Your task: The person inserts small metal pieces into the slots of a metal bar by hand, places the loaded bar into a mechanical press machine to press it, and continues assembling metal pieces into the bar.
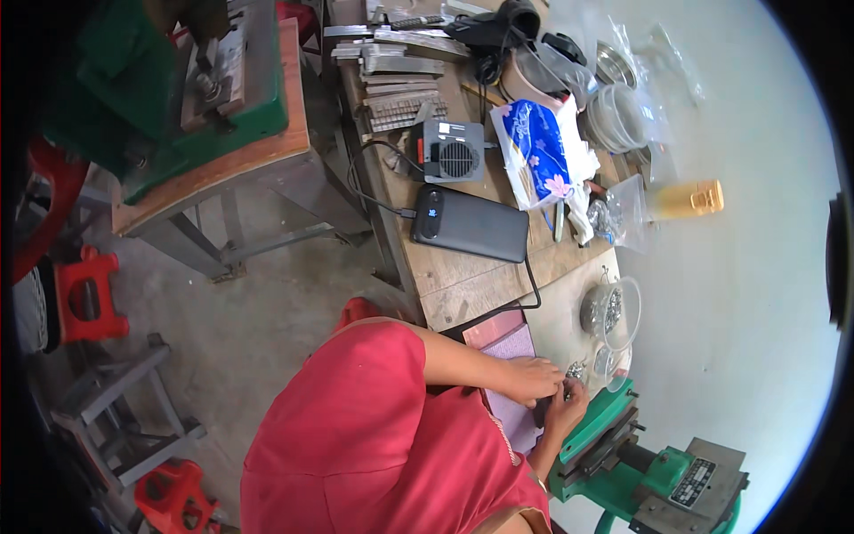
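Note:
My left hand (532,380) and my right hand (567,411) meet over a purple cloth (511,414) on the bench. Both have their fingers bent and drawn together, the fingertips close to each other. A small dark thing seems to lie between them, too small and covered to name. Just beyond the fingers is a little heap of small metal parts (576,368). A small clear cup (608,365) stands beside that heap. Behind it, a larger clear round tub (598,311) holds many shiny metal pieces.
A green hand-press machine (614,445) stands close by my right hand. On the wooden bench (445,289) lie a black power bank (471,222) with a cable, a small fan box (454,153), a blue tissue pack (534,151) and metal bars (405,62). Red stools (92,294) stand left.

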Available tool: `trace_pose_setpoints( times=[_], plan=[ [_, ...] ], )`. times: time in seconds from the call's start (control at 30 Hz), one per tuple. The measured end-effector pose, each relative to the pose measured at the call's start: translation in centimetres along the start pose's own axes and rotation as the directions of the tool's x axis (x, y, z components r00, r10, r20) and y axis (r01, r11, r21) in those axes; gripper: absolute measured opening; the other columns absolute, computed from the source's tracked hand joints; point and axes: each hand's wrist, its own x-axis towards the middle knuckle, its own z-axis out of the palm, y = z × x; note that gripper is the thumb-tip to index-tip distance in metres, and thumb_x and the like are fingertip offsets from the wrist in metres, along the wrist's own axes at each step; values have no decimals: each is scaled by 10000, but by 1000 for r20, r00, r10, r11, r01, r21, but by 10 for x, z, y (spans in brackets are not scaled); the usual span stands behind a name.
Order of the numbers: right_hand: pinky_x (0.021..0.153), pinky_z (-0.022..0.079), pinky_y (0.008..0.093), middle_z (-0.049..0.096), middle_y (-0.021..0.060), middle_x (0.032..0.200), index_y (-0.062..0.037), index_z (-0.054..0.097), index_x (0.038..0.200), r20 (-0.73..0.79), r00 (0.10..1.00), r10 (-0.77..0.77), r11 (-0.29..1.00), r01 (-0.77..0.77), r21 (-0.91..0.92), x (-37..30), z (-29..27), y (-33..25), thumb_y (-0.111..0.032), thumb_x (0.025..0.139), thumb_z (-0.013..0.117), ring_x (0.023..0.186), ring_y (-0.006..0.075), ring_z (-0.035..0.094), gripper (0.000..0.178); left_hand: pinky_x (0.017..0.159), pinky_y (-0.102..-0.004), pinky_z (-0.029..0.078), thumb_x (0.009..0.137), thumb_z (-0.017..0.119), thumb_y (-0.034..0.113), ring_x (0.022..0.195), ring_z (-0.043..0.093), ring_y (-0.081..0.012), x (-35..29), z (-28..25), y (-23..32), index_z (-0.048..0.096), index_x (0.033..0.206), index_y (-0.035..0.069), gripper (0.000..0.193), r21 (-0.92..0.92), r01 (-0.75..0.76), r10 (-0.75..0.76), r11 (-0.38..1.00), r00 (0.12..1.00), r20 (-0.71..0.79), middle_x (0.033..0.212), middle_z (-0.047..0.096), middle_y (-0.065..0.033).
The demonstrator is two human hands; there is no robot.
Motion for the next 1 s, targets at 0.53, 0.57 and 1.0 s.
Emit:
trace_pose_setpoints(
  times=[0.53,0.57,1.0],
  plan=[
    [825,470,435,669,149,897,5,674,867,-18,999,52,998,-51,39,7,5,2,-44,800,725,865,348,609,98,939,-411,448,694,796,261,1110,547,-286,4,2,-7,658,973,12,398,-17,-10,11,1000,1000,25,1096,582,-127],
    [835,466,438,668,148,902,3,674,867,-21,999,33,999,-32,21,7,5,3,-42,799,724,879,351,606,95,939,-411,448,694,796,261,1110,547,-286,4,3,-8,658,973,12,398,-15,-11,11,1000,1000,23,1096,582,-127],
    [869,443,453,667,139,923,-9,686,855,-28,999,-25,1000,25,6,2,8,8,-63,799,736,932,358,598,92,954,-414,452,681,789,250,1117,545,-294,6,1,-5,664,985,8,409,-20,16,-15,1000,998,58,1112,579,-134]
  ],
)
